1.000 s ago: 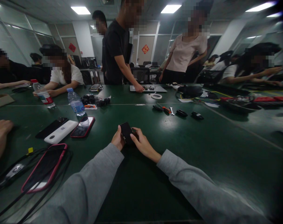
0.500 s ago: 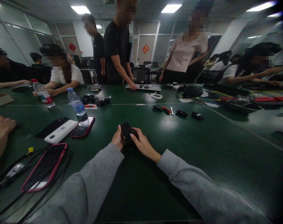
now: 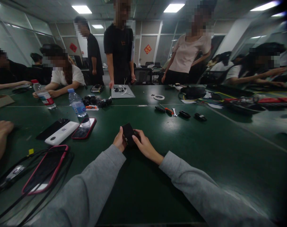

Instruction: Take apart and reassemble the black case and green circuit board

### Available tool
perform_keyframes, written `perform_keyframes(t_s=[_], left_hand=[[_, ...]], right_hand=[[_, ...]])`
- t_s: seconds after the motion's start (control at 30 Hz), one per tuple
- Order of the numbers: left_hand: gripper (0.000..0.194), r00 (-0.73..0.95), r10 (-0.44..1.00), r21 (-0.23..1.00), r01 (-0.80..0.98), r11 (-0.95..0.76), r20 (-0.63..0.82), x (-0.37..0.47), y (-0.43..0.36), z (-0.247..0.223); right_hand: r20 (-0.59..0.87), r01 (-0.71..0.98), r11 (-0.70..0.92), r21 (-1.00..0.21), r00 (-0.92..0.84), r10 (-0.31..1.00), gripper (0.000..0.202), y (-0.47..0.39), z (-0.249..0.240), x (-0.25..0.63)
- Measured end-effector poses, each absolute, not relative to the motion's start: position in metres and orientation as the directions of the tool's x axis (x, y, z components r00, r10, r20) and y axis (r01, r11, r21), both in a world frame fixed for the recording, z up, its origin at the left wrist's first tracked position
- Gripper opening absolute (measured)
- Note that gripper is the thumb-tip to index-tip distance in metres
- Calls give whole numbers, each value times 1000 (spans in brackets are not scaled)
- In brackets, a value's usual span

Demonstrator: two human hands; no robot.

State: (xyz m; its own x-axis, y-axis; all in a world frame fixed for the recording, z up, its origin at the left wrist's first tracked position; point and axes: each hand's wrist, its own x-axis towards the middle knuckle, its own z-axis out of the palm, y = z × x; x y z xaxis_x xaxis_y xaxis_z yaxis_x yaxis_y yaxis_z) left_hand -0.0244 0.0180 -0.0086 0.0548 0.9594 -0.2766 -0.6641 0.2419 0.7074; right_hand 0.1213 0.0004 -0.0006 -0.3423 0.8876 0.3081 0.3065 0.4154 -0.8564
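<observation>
A small black box-shaped device (image 3: 128, 134) is held between my two hands, just above the green tabletop (image 3: 143, 183). My left hand (image 3: 120, 140) grips its left side, with the thumb along the edge. Small light-coloured details show on that left edge, too small to make out. My right hand (image 3: 143, 143) closes on its right side, thumb resting on the top face and fingers curled behind. The underside of the device is hidden.
Left lie phones (image 3: 84, 128), a white power bank (image 3: 62, 133), cables (image 3: 9, 176) and bottles (image 3: 77, 103). Ahead are a screwdriver (image 3: 167, 109), a wrench (image 3: 174, 112), black parts (image 3: 184, 114) and a tape roll (image 3: 158, 97). A co-worker's hand (image 3: 1, 129) rests at the left edge.
My hands and the black device stay put. Across the table, a standing person in black has straightened and slid a light board with small parts leftward. Another person behind has shifted left.
</observation>
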Motion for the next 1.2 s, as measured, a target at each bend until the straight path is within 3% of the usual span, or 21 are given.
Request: perform_keyframes(t_s=[1.2], left_hand=[[50,49,964,705,-673,226,-262,-24,18,-8]], right_hand=[[330,294,430,-854,-334,883,40,2,-2,120]])
